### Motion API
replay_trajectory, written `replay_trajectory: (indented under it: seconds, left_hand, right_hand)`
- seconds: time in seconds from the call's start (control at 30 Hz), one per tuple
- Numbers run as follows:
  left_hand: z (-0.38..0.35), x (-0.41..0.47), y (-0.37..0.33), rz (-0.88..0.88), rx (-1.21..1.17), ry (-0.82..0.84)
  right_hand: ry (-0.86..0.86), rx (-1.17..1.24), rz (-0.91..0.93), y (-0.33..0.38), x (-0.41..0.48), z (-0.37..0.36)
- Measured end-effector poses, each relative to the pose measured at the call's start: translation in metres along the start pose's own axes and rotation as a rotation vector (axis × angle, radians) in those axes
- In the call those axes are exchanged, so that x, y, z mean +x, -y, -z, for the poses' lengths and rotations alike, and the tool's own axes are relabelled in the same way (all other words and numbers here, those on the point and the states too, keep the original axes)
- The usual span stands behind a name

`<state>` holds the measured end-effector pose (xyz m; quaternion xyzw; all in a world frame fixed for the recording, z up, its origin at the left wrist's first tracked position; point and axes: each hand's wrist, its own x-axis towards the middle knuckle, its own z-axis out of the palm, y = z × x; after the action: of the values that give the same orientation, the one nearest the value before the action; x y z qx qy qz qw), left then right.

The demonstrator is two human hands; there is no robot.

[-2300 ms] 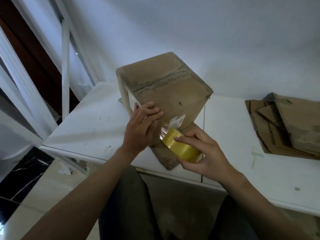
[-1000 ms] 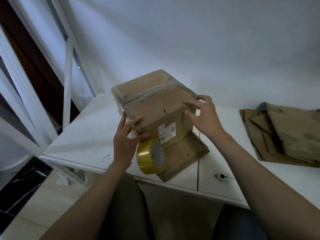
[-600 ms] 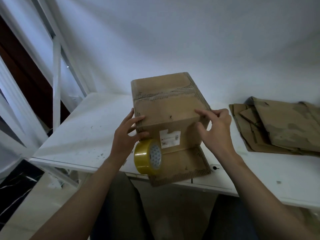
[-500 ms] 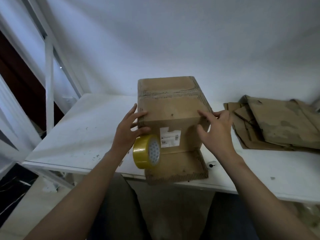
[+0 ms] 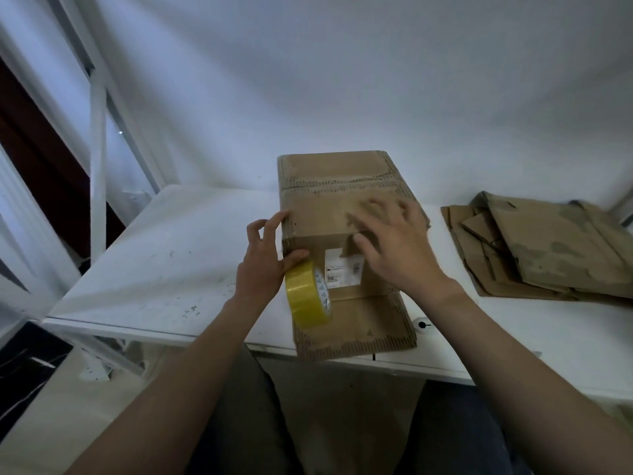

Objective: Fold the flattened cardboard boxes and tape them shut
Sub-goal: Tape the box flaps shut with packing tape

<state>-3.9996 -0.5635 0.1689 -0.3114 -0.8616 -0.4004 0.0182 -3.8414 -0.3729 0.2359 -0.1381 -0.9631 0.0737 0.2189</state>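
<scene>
A folded brown cardboard box (image 5: 337,186) stands on the white table (image 5: 164,255), with a white label (image 5: 337,274) on its near face. Its lower flap (image 5: 359,329) lies flat and sticks out over the table's front edge. A yellow tape roll (image 5: 306,299) hangs against the box's lower left front. My left hand (image 5: 262,260) steadies the box's left front corner, thumb on the near face just above the roll. My right hand (image 5: 394,248) is spread over the top front edge, fingers straight and blurred.
A pile of flattened cardboard boxes (image 5: 548,248) lies at the table's right. A small white item with a black dot (image 5: 422,325) sits near the front edge. White frame bars (image 5: 97,186) rise at the left; a white wall stands behind.
My right hand let go of the tape roll, went to the box's right side, then slid onto its top. The box turned square to me. The roll now hangs at the box.
</scene>
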Motion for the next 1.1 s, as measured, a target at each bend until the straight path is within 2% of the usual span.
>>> replay_trajectory:
  seconds: [0.1,0.17,0.23,0.37,0.5,0.6,0.73,0.83,0.93,1.03,1.1]
  left_hand:
    - [0.001,-0.005,-0.007,0.248,-0.096,-0.005]
    - [0.000,-0.008,-0.010,0.393,-0.095,0.040]
    - [0.000,-0.011,-0.013,0.467,-0.112,0.089]
    - [0.009,-0.023,-0.021,0.532,-0.254,0.161]
    - [0.012,-0.043,-0.027,0.666,-0.603,0.243]
    - [0.006,-0.053,-0.032,0.721,-0.802,0.224]
    - [0.000,-0.053,-0.038,0.750,-0.844,0.139]
    - [-0.001,-0.051,-0.040,0.744,-0.778,0.129]
    - [-0.004,-0.051,-0.041,0.781,-0.720,0.162]
    - [-0.006,-0.052,-0.042,0.853,-0.757,0.248]
    - [-0.003,-0.051,-0.042,0.840,-0.779,0.298]
  right_hand:
    - [0.195,0.070,0.279,0.029,0.034,-0.003]
    - [0.275,-0.009,0.351,0.048,0.055,-0.013]
    - [0.264,-0.177,0.368,0.060,0.067,-0.027]
    - [0.133,-0.397,0.377,0.067,0.068,-0.047]
    - [0.100,-0.420,0.441,0.060,0.068,-0.050]
    - [0.050,-0.427,0.486,0.052,0.067,-0.052]
    - [-0.001,-0.435,0.516,0.052,0.066,-0.060]
    - [0.000,-0.464,0.507,0.052,0.066,-0.061]
    - [0.015,-0.470,0.502,0.054,0.063,-0.061]
    - [-0.003,-0.455,0.491,0.055,0.062,-0.061]
    - [0.008,-0.422,0.492,0.052,0.062,-0.060]
